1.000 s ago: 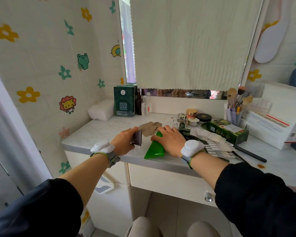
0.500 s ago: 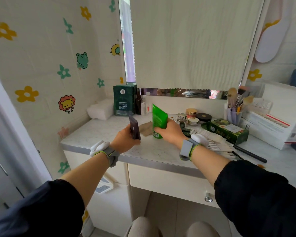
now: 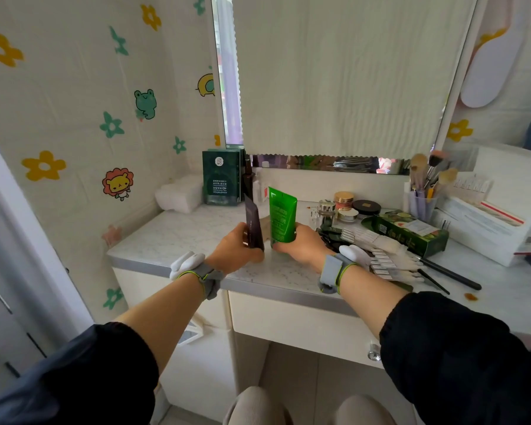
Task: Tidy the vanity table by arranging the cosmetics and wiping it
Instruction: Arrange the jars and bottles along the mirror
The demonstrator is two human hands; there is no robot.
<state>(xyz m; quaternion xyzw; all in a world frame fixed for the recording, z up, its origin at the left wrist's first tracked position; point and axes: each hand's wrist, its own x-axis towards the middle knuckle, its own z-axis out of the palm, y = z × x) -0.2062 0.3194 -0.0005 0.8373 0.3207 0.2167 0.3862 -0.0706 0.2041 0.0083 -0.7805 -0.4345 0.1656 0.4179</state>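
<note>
- We record the vanity table (image 3: 178, 240) with a pale marbled top, set against a flower-print wall.
- At its back left corner lies a soft white pack (image 3: 178, 196). Just beside it, a dark green box (image 3: 223, 180) stands upright.
- The left hand (image 3: 235, 251) has its fingers curled round the lower part of a dark purple tube (image 3: 254, 225). The tube is held nearly upright over the front of the table.
- Just to the right, the right hand (image 3: 301, 245) grips the lower end of a green tube (image 3: 282, 217), which is also upright. We cannot tell whether its base touches the top.
- The 2 tubes are close together but do not touch.
- Behind the right hand stands a cluster of small jars, including a gold-lidded jar (image 3: 344, 198) and a black compact (image 3: 366, 207).
- A green carton (image 3: 411, 233) lies on its side near white sachets (image 3: 387, 259).
- A lilac brush cup (image 3: 422, 207) stands at the back right.
- A black-handled brush (image 3: 451, 273) lies near the front edge, beside an orange stain (image 3: 471, 296).
</note>
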